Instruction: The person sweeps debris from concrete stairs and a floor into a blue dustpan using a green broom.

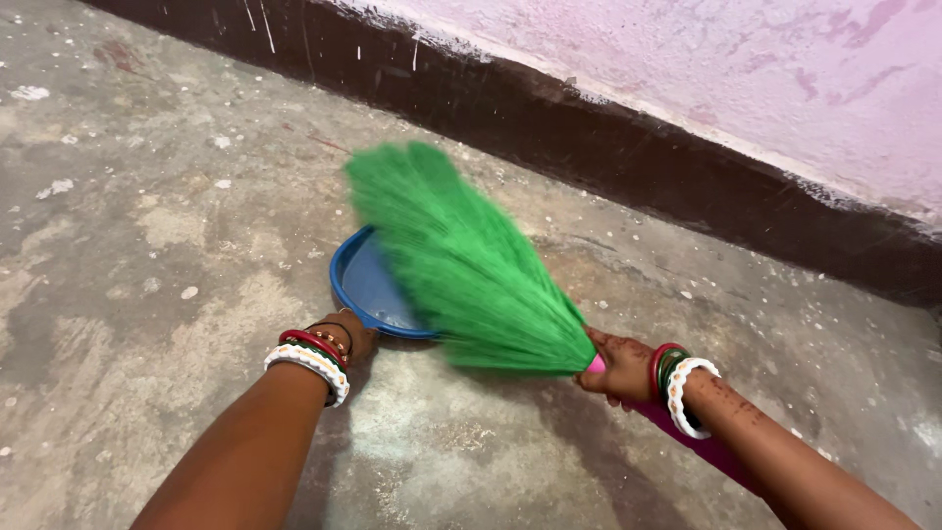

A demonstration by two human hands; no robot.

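While your right hand (620, 368) grips the broom (461, 260), your left hand (355, 334) steadies the blue dustpan (361, 285).

Your right fingers are wrapped tight around the pink handle (706, 447) just behind the green bristles, which fan out blurred over the pan's right side. Your left hand sits at the pan's near rim; its fingers are hidden, so you cannot tell their grip. Beyond both fingertips lies the speckled concrete floor (147, 226), then the dark skirting (608, 147) under a pink wall (785, 69).

A pale pink wall (785, 69) with dark skirting (608, 147) borders the seemingly speckled concrete floor (147, 245).
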